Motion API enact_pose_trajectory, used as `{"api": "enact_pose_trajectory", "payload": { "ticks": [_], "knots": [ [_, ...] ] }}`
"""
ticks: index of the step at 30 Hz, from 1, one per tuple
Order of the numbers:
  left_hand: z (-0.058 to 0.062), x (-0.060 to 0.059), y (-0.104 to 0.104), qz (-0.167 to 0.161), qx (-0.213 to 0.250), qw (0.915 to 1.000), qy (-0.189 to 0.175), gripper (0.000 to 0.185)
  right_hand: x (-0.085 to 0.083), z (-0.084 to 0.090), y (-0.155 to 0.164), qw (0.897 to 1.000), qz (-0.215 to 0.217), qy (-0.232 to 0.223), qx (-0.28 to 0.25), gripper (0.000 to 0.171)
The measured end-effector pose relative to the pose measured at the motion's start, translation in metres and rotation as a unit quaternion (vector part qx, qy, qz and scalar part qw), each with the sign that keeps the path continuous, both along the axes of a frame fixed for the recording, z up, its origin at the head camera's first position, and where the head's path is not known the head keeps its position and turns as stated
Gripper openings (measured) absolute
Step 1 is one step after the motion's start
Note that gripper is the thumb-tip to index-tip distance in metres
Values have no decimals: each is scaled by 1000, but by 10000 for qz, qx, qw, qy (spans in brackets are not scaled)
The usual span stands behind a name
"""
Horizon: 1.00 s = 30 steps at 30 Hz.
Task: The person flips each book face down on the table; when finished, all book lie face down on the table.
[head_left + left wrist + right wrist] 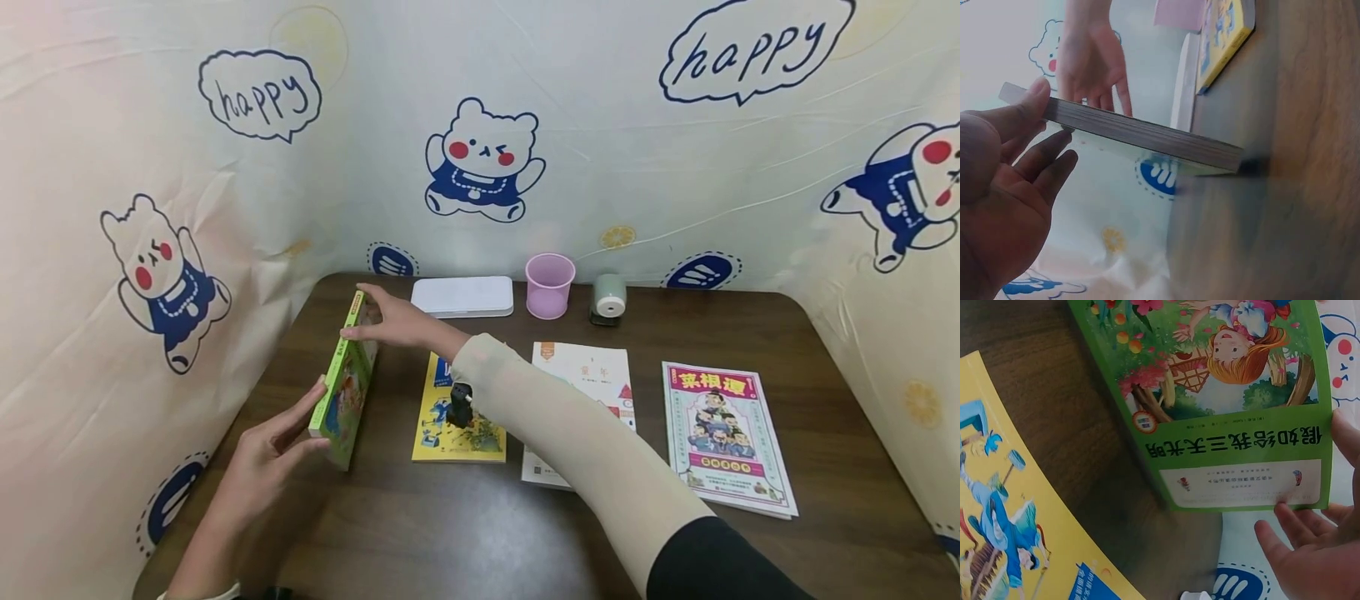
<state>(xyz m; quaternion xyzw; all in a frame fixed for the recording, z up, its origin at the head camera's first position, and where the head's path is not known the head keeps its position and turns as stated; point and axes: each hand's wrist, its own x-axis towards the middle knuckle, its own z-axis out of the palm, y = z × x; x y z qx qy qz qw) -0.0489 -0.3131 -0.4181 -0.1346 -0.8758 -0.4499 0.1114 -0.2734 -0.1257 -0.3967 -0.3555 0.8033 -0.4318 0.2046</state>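
A green picture-covered book (347, 383) stands on edge at the left of the table, its spine up and its illustrated cover facing right. My left hand (262, 454) pinches its near upper corner, thumb on one side and fingers on the other. At the far upper corner my right hand (393, 321) holds the book between thumb and fingers. The left wrist view shows the page edges of the book (1141, 134), its lower end right at the tabletop. In the right wrist view the front cover of the book (1235, 444) appears upside down.
A yellow book (442, 433) lies under my right forearm. Further right lie a white book (581, 358) and a pink-bordered book (720, 433). Along the back stand a white flat case (462, 297), a pink cup (550, 287) and a green pencil sharpener (608, 298). Patterned curtains enclose the table.
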Motion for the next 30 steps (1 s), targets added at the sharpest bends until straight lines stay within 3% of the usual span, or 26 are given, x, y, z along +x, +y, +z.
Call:
{"api": "enact_pose_trajectory", "payload": {
  "ticks": [8,16,21,27,30],
  "knots": [
    [0,4,-2,44,-754,9964,390,79,2,-12,2,9939,90,-654,-881,91],
    [-7,3,2,-5,-847,9953,479,80,2,-24,10,9906,98,-877,-1044,90],
    [-10,1,3,180,-1000,9944,280,87,1,-30,16,9895,86,-997,-1043,89],
    [-21,-6,0,438,-1259,9911,24,78,0,-37,23,9868,132,-1149,-1135,89],
    [-28,-10,-1,574,-1364,9885,-304,77,-1,-40,27,9855,107,-1241,-1149,89]
  ]
}}
